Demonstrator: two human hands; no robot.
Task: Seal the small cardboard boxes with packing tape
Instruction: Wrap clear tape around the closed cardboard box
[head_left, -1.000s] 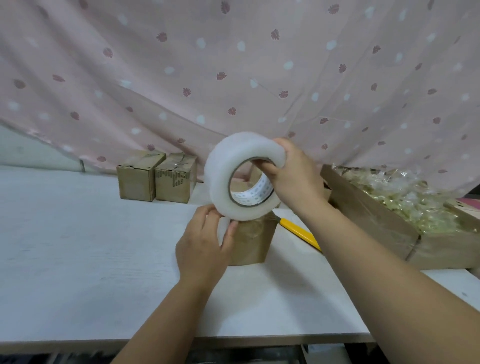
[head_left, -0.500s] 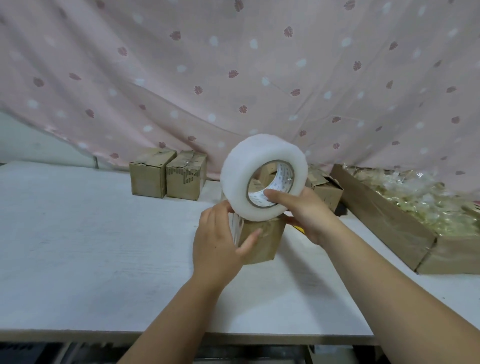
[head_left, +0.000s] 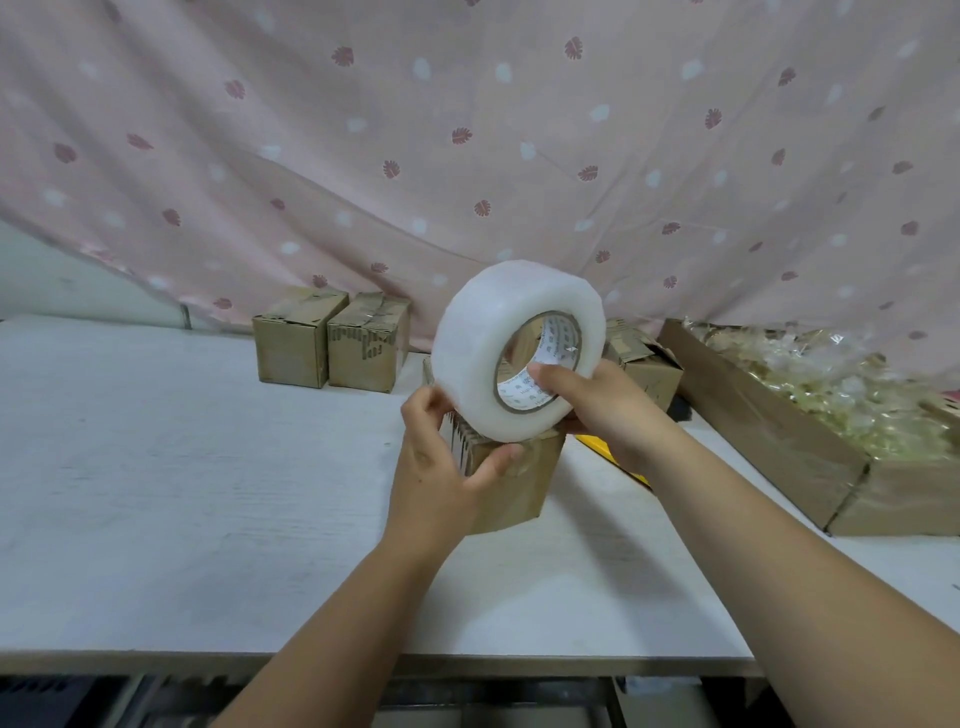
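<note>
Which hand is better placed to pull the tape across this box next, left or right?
Probably the right hand: it holds the tape roll by its core, at the top of the small box. The left hand grips that box, so it suits steadying it.

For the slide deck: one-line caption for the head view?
Sealing step: right hand holds a tape roll over a small cardboard box gripped by the left hand.
</note>
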